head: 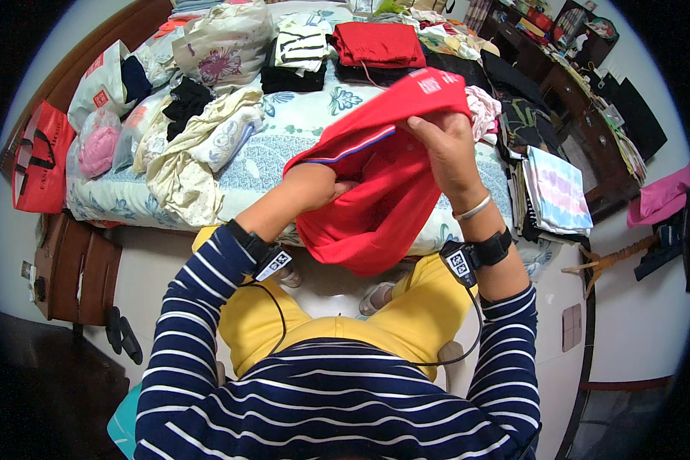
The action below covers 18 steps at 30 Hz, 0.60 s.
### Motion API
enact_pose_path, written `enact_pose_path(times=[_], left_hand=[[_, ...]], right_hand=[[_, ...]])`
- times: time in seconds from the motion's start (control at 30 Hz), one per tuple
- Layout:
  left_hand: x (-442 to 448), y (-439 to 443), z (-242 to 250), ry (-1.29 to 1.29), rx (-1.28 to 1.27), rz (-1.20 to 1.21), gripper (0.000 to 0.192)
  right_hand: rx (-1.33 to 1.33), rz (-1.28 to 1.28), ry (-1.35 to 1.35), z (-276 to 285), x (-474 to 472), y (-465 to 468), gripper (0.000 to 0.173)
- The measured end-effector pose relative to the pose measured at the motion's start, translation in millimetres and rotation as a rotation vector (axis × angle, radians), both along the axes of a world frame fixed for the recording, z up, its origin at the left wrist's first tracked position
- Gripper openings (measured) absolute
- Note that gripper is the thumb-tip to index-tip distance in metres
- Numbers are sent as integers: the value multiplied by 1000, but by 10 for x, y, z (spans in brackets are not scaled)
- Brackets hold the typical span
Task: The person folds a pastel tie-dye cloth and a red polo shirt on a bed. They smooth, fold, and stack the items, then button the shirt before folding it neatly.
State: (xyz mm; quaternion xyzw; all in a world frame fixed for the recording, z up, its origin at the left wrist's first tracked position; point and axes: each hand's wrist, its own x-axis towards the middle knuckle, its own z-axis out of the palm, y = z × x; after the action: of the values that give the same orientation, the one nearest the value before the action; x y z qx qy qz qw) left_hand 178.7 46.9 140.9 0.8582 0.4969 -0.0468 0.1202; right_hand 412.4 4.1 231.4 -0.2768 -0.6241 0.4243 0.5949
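Observation:
A red garment [374, 213] with white printing and a white-and-blue trim line hangs between my hands, above the front edge of the bed. My right hand [445, 144] grips its right part, thumb on top of the cloth. The fingers of my left hand [316, 187] are tucked partly under the cloth at its left side, with the thumb against the fabric. Folds hide most of those fingers, so its hold cannot be made out. Farther back on the bed lies a folded red stack [378, 45] on top of dark clothing.
The bed [247, 172] also bears a black-and-white clothes pile [299, 49], a cream dotted cloth [190, 178], a floral-print bag [224, 49] and a tie-dye folded stack [558, 190]. A red bag [43, 158] stands at left, beside a wooden cabinet [77, 270]. Black slippers [123, 335] lie on the floor.

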Motion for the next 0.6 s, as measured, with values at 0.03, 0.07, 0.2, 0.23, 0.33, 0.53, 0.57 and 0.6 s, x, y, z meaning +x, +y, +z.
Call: enact_pose_path(times=[0.03,0.07,0.2,0.23,0.33,0.53,0.57,0.6], left_hand=[[-59,-22,77,-57,80,-66,54],[-132,-53,155,-121,184,-132,53],[-316,-128,444,-570,477,-479,19],[-334,-122,507,-669,439,-530,15],[-384,-163,653,-781,281,-497,22],[-328,-311,853,-816,338,-556,36],[-321,-345,875,-845,336,-536,33],[-314,-366,899,-873,330,-520,31]], right_hand=[[-33,-113,9,-111,73,53,16],[-106,-178,20,-204,170,102,15],[-494,-158,18,-652,322,127,16],[-661,-204,-50,-714,340,104,17],[-722,36,-198,-808,307,-9,30],[-286,-1,-364,-730,177,124,45],[-168,-15,-417,-763,140,184,47],[-159,1,-439,-818,104,234,60]])
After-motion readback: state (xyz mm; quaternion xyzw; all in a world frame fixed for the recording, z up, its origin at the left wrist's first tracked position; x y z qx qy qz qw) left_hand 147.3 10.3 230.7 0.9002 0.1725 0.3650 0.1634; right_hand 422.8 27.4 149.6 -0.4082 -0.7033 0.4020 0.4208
